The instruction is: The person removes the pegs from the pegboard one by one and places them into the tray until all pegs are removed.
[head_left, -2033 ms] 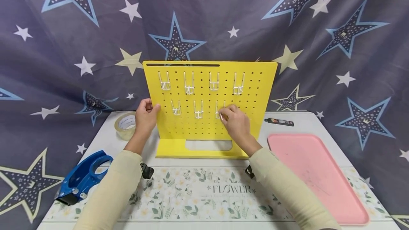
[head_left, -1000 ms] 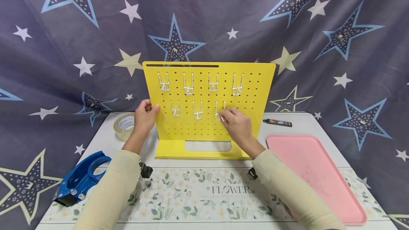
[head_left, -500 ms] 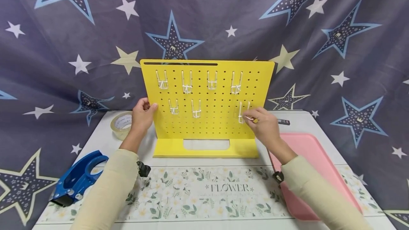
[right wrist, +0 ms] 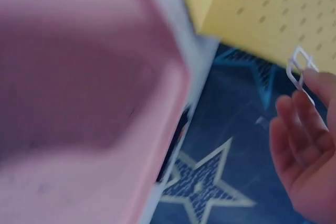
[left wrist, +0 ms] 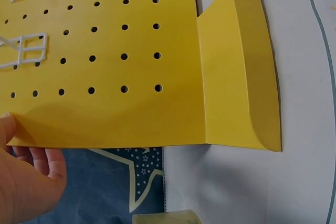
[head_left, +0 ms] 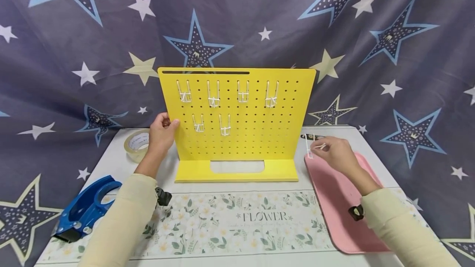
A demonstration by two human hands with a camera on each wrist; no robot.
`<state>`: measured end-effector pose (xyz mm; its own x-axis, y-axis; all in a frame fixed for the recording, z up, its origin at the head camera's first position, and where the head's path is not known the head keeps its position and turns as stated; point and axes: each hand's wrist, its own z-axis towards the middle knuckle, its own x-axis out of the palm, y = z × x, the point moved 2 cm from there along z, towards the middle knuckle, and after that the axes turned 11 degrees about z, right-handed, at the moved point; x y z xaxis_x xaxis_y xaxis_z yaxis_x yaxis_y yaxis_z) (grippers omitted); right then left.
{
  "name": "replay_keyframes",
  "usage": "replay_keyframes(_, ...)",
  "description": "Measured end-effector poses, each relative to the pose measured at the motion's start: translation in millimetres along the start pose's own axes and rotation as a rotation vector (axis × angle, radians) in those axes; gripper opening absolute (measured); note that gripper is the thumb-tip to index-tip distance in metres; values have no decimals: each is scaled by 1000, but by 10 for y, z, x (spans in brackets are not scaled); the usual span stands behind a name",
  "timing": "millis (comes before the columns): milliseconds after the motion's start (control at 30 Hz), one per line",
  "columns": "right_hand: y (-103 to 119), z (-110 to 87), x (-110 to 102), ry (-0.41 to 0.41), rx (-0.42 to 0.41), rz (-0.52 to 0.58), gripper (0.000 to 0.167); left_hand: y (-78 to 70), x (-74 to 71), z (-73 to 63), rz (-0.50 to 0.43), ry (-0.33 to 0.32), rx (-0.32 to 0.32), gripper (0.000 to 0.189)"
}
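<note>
A yellow pegboard (head_left: 252, 135) stands upright on its base at the middle of the table. White wire hooks hang on it in two rows, among them a lower-row hook (head_left: 224, 125). My left hand (head_left: 161, 135) grips the board's left edge, thumb on the front and fingers behind, as the left wrist view also shows. Over the far end of the pink tray (head_left: 341, 217), my right hand (head_left: 335, 153) pinches a loose white wire hook (head_left: 309, 147) between thumb and fingers. In the right wrist view that hook (right wrist: 296, 69) is partly hidden by the fingertips.
A roll of clear tape (head_left: 136, 145) lies left of the board. Nearer on the left is a blue tape dispenser (head_left: 87, 207). A black box-like strip (head_left: 309, 137) lies behind the tray, partly covered by the right hand. A starry curtain (head_left: 237, 19) hangs behind the table.
My right hand has drawn the right-hand hook of the lower row off the board and carried it right, over the tray. My left hand keeps its grip on the board's edge.
</note>
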<state>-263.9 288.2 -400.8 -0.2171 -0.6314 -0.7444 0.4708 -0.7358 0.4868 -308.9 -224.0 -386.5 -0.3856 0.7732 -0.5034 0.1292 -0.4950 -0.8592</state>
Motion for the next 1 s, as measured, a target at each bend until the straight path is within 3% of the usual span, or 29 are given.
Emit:
replay_keyframes(133,-275,-43,-34,163,131,7,4,-5,-8,14,6,-9,12,28)
replay_keyframes(300,-475,-115,9,298,182,-3,4,2,-6,15,14,-11,17,28)
replay_keyframes(533,-624,-153,123,361,186,-22,7,3,5,1,14,-9,13,27)
replay_keyframes(1000,-609,-127,243,446,204,-74,11,1,5,-12,23,-1,11,26)
